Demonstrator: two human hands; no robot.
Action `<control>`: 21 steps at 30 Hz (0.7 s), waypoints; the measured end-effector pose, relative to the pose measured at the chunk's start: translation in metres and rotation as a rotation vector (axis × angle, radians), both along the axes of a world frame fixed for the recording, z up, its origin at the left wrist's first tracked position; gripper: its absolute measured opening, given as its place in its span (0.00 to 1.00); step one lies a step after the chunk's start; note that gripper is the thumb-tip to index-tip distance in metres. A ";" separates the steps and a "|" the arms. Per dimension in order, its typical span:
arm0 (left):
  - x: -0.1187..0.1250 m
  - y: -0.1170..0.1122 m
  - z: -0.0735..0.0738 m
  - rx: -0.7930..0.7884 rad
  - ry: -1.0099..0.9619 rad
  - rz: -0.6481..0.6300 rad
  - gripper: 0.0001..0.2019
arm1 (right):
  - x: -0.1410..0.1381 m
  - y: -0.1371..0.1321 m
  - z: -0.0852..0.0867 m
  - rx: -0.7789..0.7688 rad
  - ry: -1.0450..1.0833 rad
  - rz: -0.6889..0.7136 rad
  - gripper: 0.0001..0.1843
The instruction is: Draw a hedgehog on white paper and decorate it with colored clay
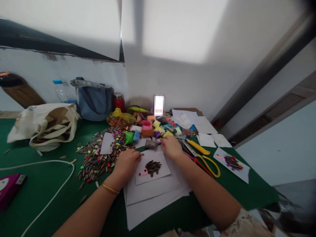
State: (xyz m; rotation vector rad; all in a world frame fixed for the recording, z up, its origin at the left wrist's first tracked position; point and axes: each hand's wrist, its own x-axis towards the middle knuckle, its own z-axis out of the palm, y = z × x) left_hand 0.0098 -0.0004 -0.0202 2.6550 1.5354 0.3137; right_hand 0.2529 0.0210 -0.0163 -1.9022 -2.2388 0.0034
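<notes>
While the fingers of the left hand are bent close together at the card's upper left edge, I can see a sunflower seed right at their tips, though I cannot tell whether it is pinched. On the right hand, the fingers are curled and nearly together beside a small pink piece; from this view I cannot tell if they have hold of it. Between the two hands I have the card, lying on stacked white sheets, its hedgehog pink-faced with a back of dark seeds.

Just beyond the card I make out a grey packet, then a jumble of colored packets. To the left spreads a heap of seeds mixed with bright little balls; to the right I see yellow-handled scissors, a yellow cutter and a second hedgehog card. Farther off, on the green tabletop, stand a blue bag and a red flask near the wall.
</notes>
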 end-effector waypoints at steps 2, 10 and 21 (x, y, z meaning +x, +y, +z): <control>0.000 0.000 0.000 0.006 0.001 0.000 0.08 | 0.005 0.000 0.003 0.029 0.019 0.008 0.13; 0.000 -0.001 0.000 -0.002 -0.002 0.006 0.09 | 0.058 0.033 0.024 0.113 -0.044 -0.331 0.20; 0.000 -0.002 0.001 0.006 -0.023 0.010 0.08 | 0.070 0.059 0.024 0.002 -0.069 -0.316 0.15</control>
